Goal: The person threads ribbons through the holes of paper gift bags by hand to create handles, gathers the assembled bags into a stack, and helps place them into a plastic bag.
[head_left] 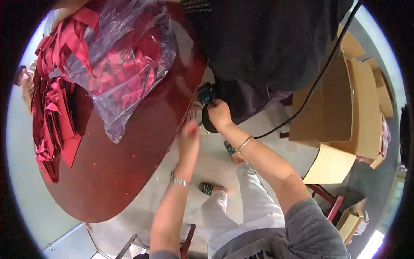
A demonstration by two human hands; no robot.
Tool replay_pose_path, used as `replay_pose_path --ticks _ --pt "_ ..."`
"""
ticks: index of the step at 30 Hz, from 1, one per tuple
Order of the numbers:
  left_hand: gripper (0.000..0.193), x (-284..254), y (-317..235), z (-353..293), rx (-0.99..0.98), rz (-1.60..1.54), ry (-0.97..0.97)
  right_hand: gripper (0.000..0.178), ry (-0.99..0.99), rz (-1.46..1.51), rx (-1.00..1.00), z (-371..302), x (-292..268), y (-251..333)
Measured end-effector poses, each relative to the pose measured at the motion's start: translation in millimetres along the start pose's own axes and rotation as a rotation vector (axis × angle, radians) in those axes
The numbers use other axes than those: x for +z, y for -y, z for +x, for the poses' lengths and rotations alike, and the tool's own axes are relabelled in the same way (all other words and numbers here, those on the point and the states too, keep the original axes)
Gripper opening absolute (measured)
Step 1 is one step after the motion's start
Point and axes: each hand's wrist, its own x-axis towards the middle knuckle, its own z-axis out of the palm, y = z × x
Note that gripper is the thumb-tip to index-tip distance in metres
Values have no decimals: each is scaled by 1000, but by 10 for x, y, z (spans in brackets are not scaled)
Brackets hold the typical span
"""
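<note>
My right hand (219, 115) is closed at a small black device (207, 93) with a blue spot, just off the table's edge; its exact kind is unclear. My left hand (189, 136) hovers by the table's rim, smeared by motion, so its fingers do not show clearly. Beyond both hands, a large dark garment (271, 43) fills the upper middle. On the dark red oval table (116, 172) rests a clear plastic bag (129, 69) of red ribbon-like pieces. Loose red ribbons (71, 39) hang beside it, by a stack of dark red folded pieces with bows (51, 125).
A black cable (317, 82) runs down from the upper right and passes behind my right forearm. Open cardboard boxes (332, 103) stand at the right, above a dark red stool frame (332, 200). Another person's arm (67, 11) shows at the upper left.
</note>
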Motion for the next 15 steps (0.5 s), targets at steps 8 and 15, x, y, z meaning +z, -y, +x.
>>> replay_pose_path --ticks 8,15 --pt "39 260 580 1466 -501 -453 110 22 58 2 -100 -103 -3 -51" --pt "42 116 1057 2053 259 803 94 19 107 51 -117 -140 -11 -12"
